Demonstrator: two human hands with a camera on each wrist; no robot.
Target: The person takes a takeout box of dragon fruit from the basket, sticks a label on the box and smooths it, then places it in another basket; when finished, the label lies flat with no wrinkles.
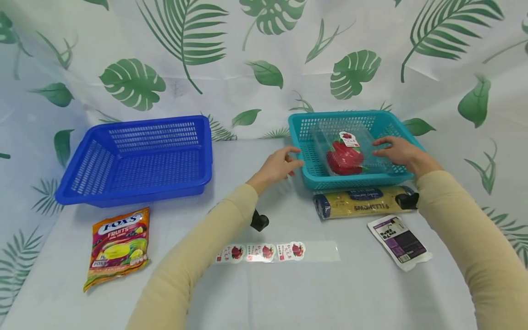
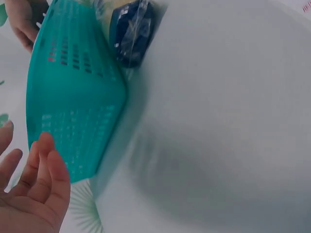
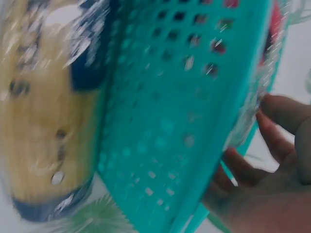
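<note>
A clear plastic box (image 1: 319,137) with red, green-tipped fruit (image 1: 345,158) inside and a label (image 1: 349,139) on its lid sits in the teal basket (image 1: 342,183). At the box's right end is my right hand (image 1: 398,150), its fingers loosely bent. In the right wrist view that hand (image 3: 272,160) has thumb and fingertips spread right at the box's edge (image 3: 243,121), near the basket rim. My left hand (image 1: 277,166) hovers by the basket's left side, fingers relaxed and holding nothing; the left wrist view shows the same hand (image 2: 36,179) palm up beside the basket wall.
Just in front of the teal basket lies a spaghetti pack (image 1: 367,201), with a white-and-purple pouch (image 1: 399,242) nearer me. A strip of stickers (image 1: 268,252) lies in the middle. On the left are a blue basket (image 1: 140,195) and a Fox's candy bag (image 1: 119,245).
</note>
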